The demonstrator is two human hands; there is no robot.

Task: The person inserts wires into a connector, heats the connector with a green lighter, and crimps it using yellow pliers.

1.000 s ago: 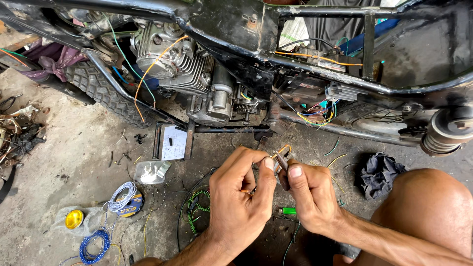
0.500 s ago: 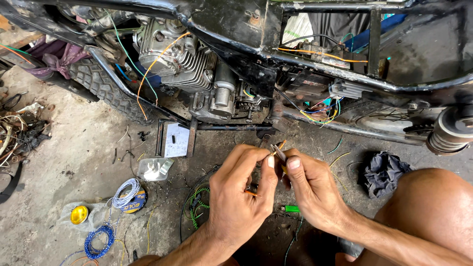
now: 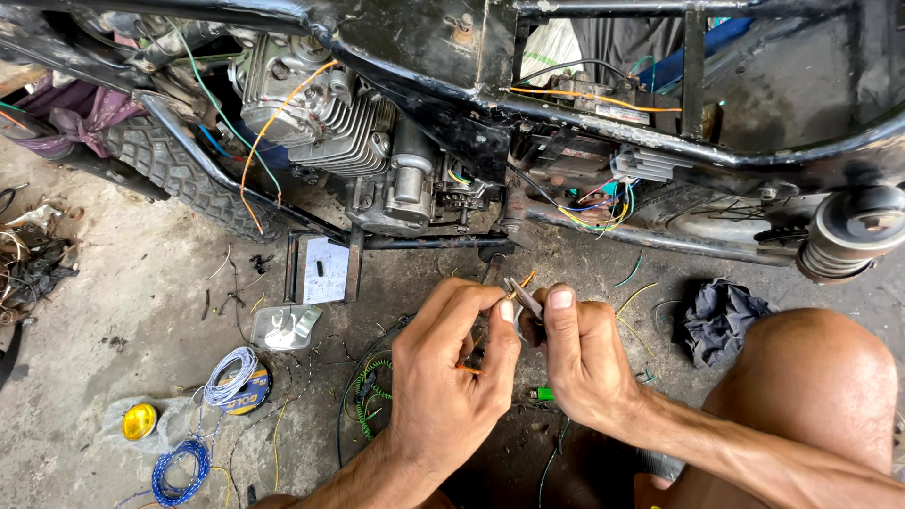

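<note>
Two bare hands meet low over an oil-stained concrete floor (image 3: 123, 311): the left hand (image 3: 448, 377) pinches a thin orange wire (image 3: 490, 330) between thumb and curled fingers, while the right hand (image 3: 580, 363) is closed around a small pair of pliers (image 3: 521, 295), its thumb pressed along the handle. The plier tips sit at the wire's end, just above both hands. Beyond them lies a stripped motorcycle frame (image 3: 603, 123), its finned engine (image 3: 330, 113) up and to the left. Wire coils (image 3: 231, 375) and a yellow tin (image 3: 139, 421) lie well to the left of the left hand; a dark rag (image 3: 721, 320) lies right of the right hand. The work looks like stripping or trimming the wire's end; that calls for a firm squeeze and a steady pull while the left hand holds the wire taut.
</note>
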